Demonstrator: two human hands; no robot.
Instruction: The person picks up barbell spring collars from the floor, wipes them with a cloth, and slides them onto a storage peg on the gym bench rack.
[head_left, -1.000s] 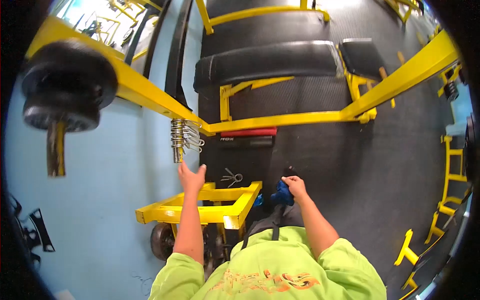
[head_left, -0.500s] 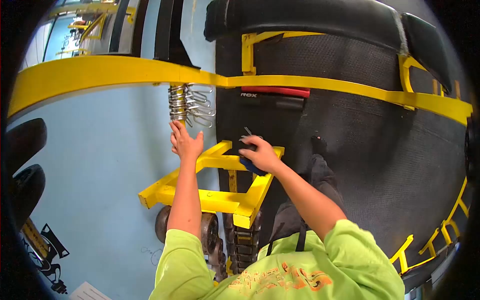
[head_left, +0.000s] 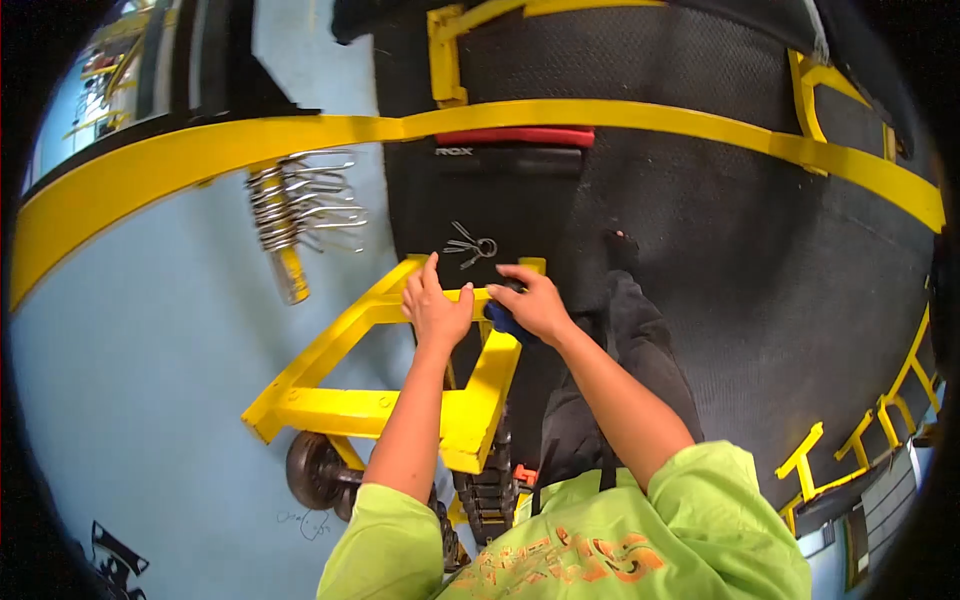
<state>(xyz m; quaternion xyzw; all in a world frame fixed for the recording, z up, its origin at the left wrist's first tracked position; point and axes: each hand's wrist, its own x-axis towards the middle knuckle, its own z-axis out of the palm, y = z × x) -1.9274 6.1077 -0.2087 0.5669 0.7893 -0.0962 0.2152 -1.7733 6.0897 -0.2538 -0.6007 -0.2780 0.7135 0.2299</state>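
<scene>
My left hand [head_left: 438,308] reaches over the yellow metal frame [head_left: 345,408], thumb and fingers apart, with nothing visible in it. Beside it my right hand [head_left: 537,305] is curled around a dark blue cloth [head_left: 505,320] at the frame's upper corner; the fingers partly hide the cloth. Just beyond both hands, a few loose spring collar clips [head_left: 484,247] show against the black mat; whether they touch it I cannot tell. Farther left, several spring clips [head_left: 272,210] are strung on a yellow peg [head_left: 292,278], their wire handles pointing right.
A long yellow bar [head_left: 620,115] crosses ahead of me. Beyond the hands lies a red and black roll [head_left: 515,150] on the black mat [head_left: 740,260]. Dumbbells [head_left: 320,470] sit below the frame at left. More yellow stands [head_left: 805,470] are at lower right.
My left hand has left the clips on the peg and moved right, close to my right hand. The loose clips beyond the right hand now show more fully. The view has shifted.
</scene>
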